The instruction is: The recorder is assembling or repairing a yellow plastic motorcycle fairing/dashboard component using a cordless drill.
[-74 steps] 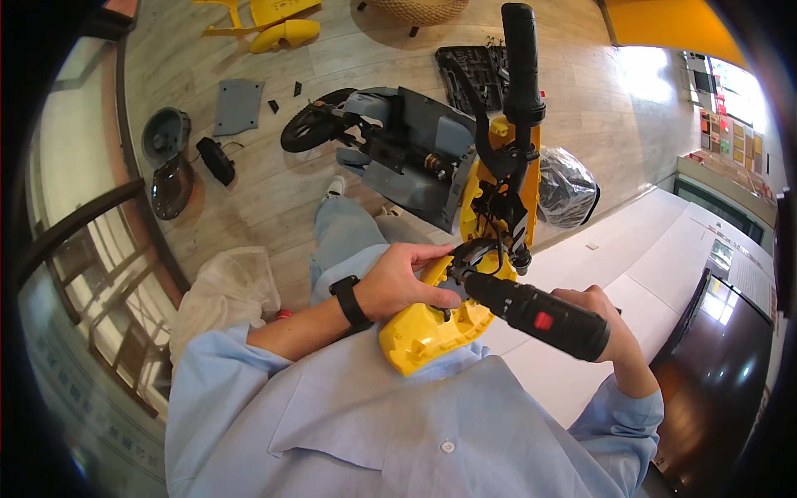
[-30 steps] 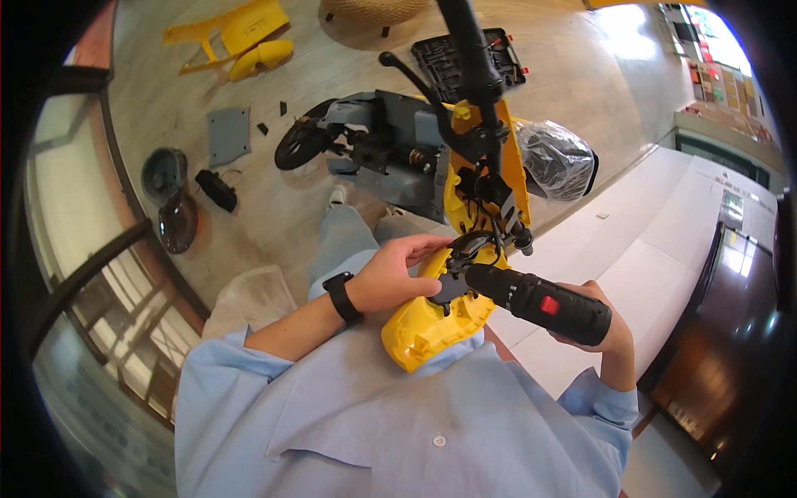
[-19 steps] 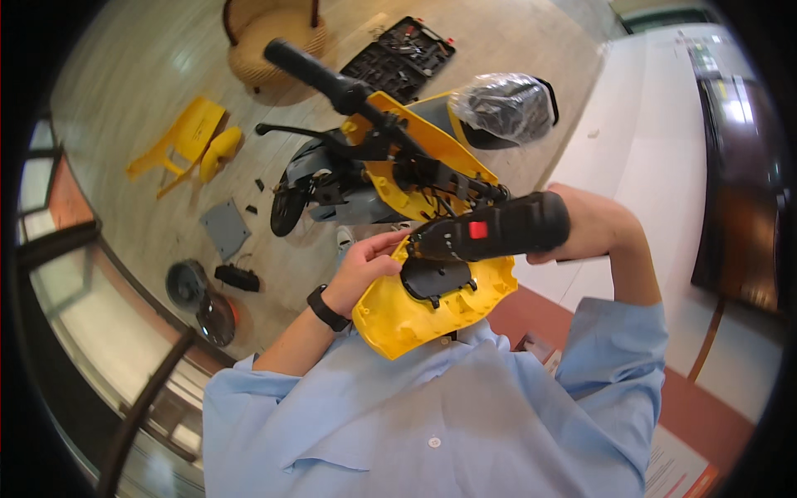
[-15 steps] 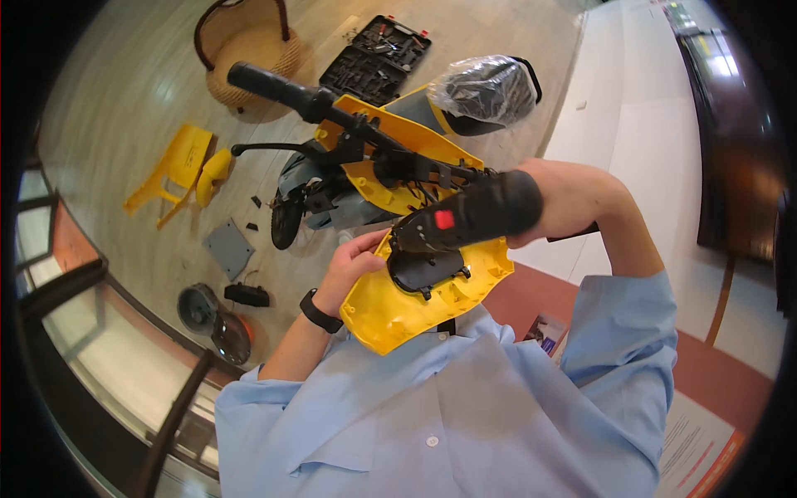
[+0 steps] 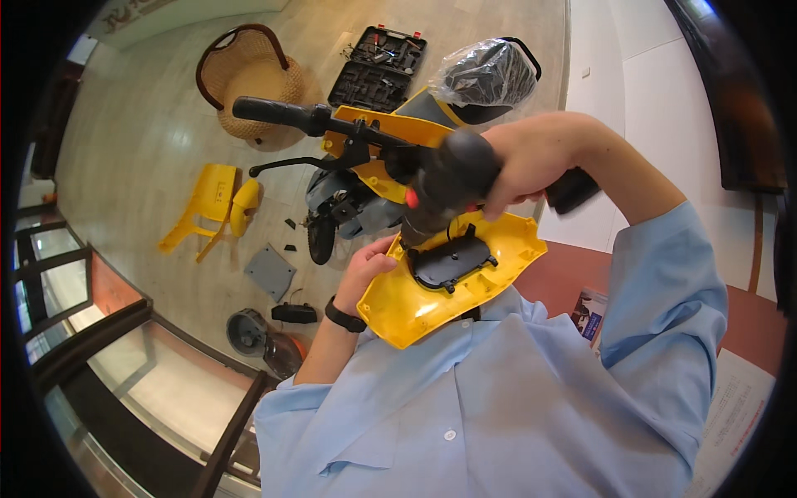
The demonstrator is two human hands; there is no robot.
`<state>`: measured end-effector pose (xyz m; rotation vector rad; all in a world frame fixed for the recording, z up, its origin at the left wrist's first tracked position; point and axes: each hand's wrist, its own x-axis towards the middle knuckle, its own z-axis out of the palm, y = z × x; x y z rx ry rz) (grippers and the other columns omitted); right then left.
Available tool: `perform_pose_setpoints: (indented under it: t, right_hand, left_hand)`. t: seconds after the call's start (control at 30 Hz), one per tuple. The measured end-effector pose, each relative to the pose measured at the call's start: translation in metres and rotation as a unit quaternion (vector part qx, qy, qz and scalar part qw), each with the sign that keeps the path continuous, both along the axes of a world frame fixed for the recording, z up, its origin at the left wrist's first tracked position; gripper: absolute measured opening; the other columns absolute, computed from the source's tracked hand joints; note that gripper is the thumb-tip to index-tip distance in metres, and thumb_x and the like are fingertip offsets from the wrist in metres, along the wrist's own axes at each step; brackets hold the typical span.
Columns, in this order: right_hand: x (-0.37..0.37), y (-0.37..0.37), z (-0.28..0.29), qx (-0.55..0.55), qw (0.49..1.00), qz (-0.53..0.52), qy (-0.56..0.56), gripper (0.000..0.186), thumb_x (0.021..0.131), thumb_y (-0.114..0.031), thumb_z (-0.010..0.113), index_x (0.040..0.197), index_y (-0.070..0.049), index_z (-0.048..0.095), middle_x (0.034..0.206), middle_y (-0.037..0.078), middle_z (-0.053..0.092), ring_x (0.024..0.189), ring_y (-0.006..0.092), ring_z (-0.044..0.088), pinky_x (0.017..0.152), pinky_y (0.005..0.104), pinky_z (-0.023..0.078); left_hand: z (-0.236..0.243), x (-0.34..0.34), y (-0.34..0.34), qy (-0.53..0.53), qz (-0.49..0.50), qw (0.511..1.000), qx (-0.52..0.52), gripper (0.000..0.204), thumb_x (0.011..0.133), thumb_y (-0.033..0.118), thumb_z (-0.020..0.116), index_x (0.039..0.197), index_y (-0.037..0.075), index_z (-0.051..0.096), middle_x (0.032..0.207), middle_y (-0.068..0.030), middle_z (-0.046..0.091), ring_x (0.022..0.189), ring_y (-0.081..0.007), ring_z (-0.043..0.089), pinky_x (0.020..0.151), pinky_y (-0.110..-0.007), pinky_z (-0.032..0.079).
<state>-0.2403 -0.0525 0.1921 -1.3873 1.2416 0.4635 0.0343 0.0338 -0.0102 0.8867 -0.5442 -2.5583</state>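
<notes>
The left hand (image 5: 368,267) pinches the far left edge of a yellow cover (image 5: 398,311), with the thumb on its inner side; the fingers under it are partly hidden. This cover lies in front of the person's blue shirt (image 5: 498,398), its hollow side upward, and a black oval part (image 5: 452,261) sits inside it. The right hand (image 5: 531,158) is closed around the handle of a black power drill (image 5: 455,178), which is a little blurred. The drill's front points down to the far left part of the cover; I cannot tell if its tip touches there. Just beyond the drill stands the partly open scooter, with its black handlebar (image 5: 274,110) reaching to the left. Farther away, an open tool case (image 5: 378,68) lies on the floor, to the right of a wicker chair (image 5: 290,83). At the left lie a yellow panel (image 5: 213,191) and a grey plate (image 5: 270,272).
</notes>
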Motion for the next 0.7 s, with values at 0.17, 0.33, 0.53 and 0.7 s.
perform_pose_setpoints:
  t: [0.17,0.33,0.53,0.7]
  right_hand:
    - [-0.010,0.004,0.009,-0.148,0.986,0.071,0.005,0.032,0.075,-0.019,0.074,0.102,-0.005,0.068,0.070,0.007,0.061,0.058,0.0154,0.058,0.055,0.0296,0.048]
    - [0.001,0.008,0.048,-0.057,0.983,-0.122,0.125,0.040,0.070,-0.009,0.080,0.108,-0.004,0.066,0.090,0.007,0.069,0.083,0.0181,0.065,0.077,0.0341,0.054]
    - [-0.046,0.108,-0.020,-0.423,0.876,-0.232,-0.025,0.029,0.079,-0.010,0.079,0.104,-0.001,0.068,0.078,0.008,0.070,0.068,0.0164,0.063,0.069,0.0320,0.053]
    - [-0.066,0.176,-0.061,-0.511,0.789,-0.342,-0.004,0.022,0.084,-0.013,0.079,0.098,0.001,0.070,0.076,0.007,0.069,0.069,0.0112,0.064,0.066,0.0301,0.053]
  left_hand:
    - [-0.046,0.011,0.019,0.056,0.024,0.990,0.127,0.051,0.084,0.014,0.058,0.130,-0.006,0.052,0.120,-0.0148,0.064,0.105,-0.0247,0.066,0.095,-0.035,0.054]
    - [-0.054,0.026,0.037,0.046,0.053,0.987,0.146,0.052,0.084,0.015,0.056,0.132,-0.004,0.051,0.121,-0.0164,0.064,0.105,-0.0289,0.066,0.096,-0.039,0.053]
    - [-0.058,0.030,0.005,0.248,0.026,0.913,0.324,0.053,0.083,0.019,0.054,0.132,-0.001,0.055,0.126,-0.0221,0.064,0.110,-0.0381,0.065,0.098,-0.048,0.053]
    - [-0.055,0.031,-0.008,0.273,0.004,0.887,0.372,0.047,0.084,0.020,0.054,0.125,-0.004,0.060,0.122,-0.0253,0.066,0.105,-0.0379,0.069,0.093,-0.046,0.056]
